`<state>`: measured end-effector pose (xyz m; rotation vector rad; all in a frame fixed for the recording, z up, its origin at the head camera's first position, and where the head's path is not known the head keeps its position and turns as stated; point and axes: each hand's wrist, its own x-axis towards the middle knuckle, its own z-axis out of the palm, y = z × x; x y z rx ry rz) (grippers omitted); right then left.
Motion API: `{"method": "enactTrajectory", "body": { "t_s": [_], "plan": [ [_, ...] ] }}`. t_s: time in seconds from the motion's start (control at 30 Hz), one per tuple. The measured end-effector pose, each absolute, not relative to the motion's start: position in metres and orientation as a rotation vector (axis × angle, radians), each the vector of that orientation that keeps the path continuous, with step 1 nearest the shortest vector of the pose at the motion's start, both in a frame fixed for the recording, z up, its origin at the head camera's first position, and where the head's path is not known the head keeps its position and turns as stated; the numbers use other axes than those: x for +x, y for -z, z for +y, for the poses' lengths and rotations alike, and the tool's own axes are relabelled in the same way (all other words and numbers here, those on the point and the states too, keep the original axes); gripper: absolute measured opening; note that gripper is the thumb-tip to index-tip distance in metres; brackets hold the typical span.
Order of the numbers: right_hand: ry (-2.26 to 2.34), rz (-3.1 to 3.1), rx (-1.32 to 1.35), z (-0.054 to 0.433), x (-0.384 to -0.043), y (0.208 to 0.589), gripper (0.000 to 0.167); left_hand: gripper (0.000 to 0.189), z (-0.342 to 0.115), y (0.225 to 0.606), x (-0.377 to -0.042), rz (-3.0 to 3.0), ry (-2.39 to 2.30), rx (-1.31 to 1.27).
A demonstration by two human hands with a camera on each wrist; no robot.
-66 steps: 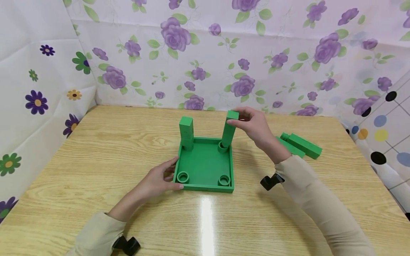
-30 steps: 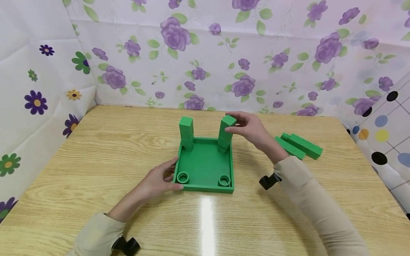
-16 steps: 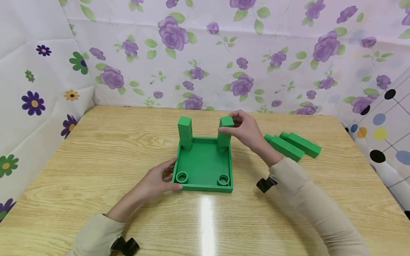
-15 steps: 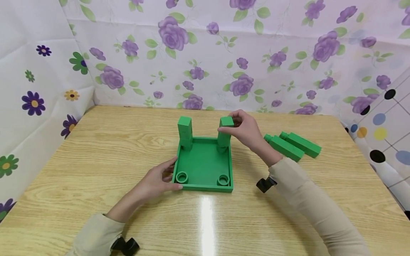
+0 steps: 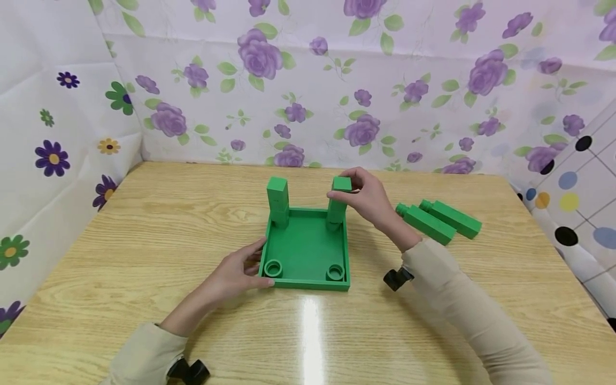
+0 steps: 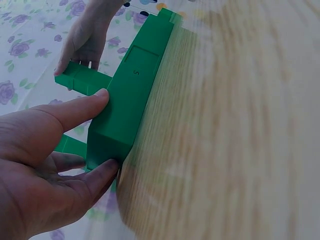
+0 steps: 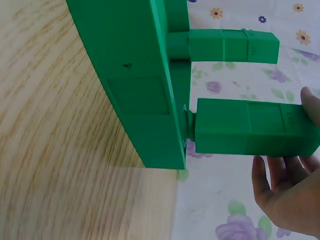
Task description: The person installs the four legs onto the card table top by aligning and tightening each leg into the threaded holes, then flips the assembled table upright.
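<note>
A green square tray (image 5: 308, 246) with raised edges and round corner sockets lies on the table. My left hand (image 5: 236, 274) grips its near left corner, thumb on the front edge and fingers along the left side. At the far right corner my right hand (image 5: 368, 198) holds the upper part of an upright green square leg (image 7: 240, 127) between thumb and fingers. In the right wrist view a short stretch of its narrower neck shows at the socket. A second leg (image 5: 278, 198) stands upright in the far left corner. Both near sockets (image 5: 274, 268) show open tops.
Two more green legs (image 5: 430, 223) with threaded ends lie side by side on the wooden table (image 5: 168, 214), right of the tray. A floral cloth (image 5: 308, 80) hangs behind the table, with patterned cloths at both sides.
The leg in my right hand has gone from leaning above the far right socket to upright in it, turning about its length on the way. My left hand has kept its place on the tray.
</note>
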<state>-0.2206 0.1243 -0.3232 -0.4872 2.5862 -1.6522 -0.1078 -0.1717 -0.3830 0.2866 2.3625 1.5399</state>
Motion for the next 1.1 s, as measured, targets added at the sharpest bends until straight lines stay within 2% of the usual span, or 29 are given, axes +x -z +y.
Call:
{"method": "enactTrajectory", "body": {
  "t_s": [0.53, 0.87, 1.1],
  "plan": [
    [1.721, 2.146, -0.753, 0.148, -0.239, 0.327, 0.053, 0.091, -0.173, 0.385, -0.108, 2.364, -1.532, 0.303],
    [1.737, 1.999, -0.767, 0.15, -0.249, 0.325, 0.046, 0.091, -0.173, 0.384, -0.109, 2.366, -1.528, 0.295],
    [1.694, 2.047, -0.754, 0.149, -0.248, 0.322, 0.047, 0.091, -0.173, 0.383, -0.108, 2.359, -1.537, 0.302]
  ]
}}
